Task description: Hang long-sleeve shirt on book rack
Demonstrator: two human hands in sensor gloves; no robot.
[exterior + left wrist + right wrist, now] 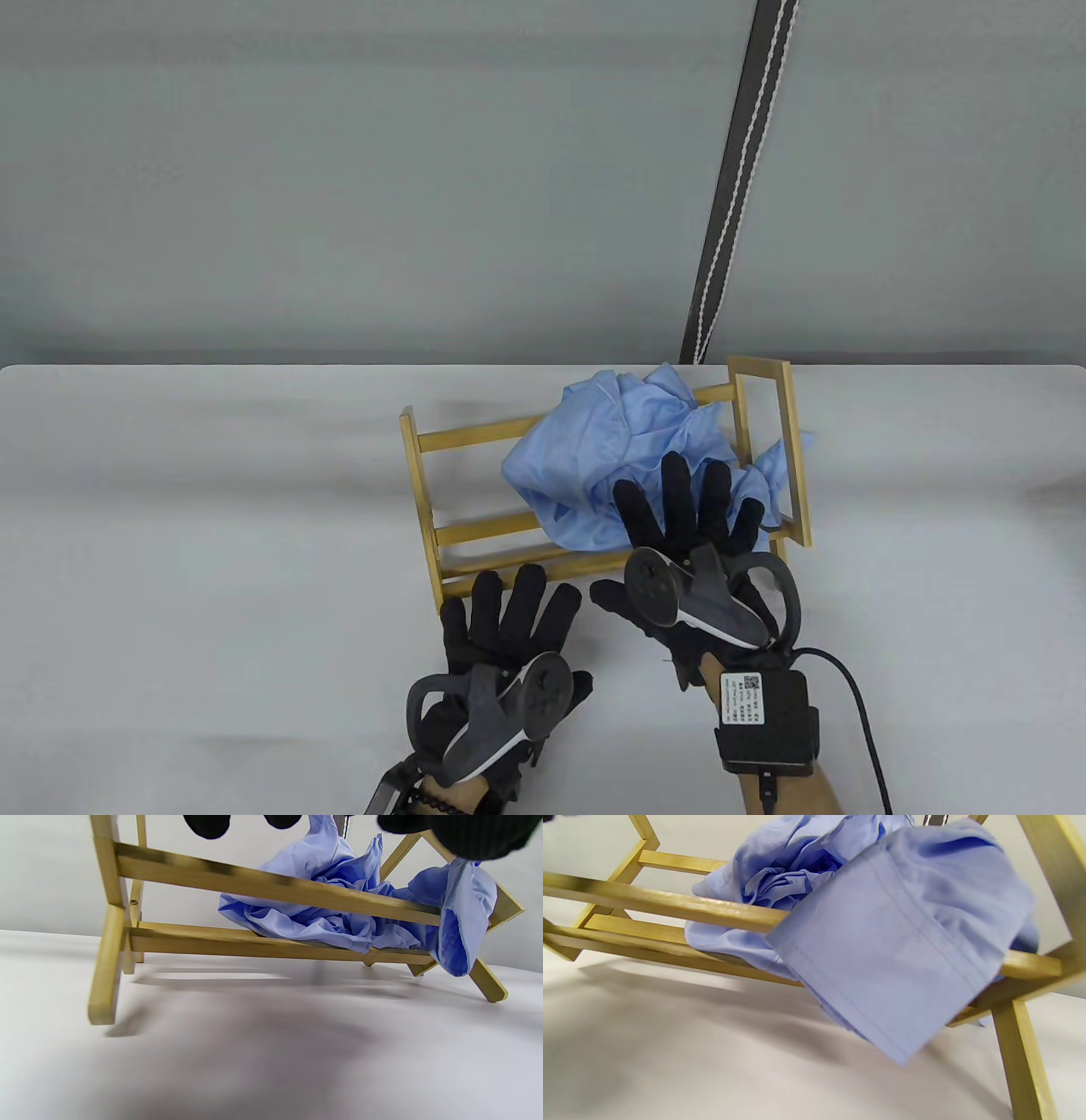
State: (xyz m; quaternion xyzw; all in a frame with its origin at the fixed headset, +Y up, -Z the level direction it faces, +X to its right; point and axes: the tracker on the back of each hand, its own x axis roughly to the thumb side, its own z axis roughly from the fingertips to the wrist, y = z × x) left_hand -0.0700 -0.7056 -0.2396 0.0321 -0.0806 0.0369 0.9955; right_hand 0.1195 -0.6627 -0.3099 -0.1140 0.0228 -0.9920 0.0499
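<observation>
On the table: a wooden book rack (475,441) stands on the white table (170,509), its rails running left to right.
Shirt: the light blue long-sleeve shirt (611,450) lies bunched in the right half of the rack, heaped over the rails; the right wrist view shows a flat panel of it (895,955) draped over the front rail and hanging down on the near side.
Right hand: the right hand (687,552) is spread wide, fingers (676,488) stretched over the front of the shirt and gripping nothing; whether they touch the cloth cannot be told.
Left hand: the left hand (501,654) is released too, fingers splayed, near the rack's front left foot and holding nothing.
Trackers: one is strapped to the back of each hand.
Behind: a dark strap (738,187) with white stitching hangs against the grey wall.
</observation>
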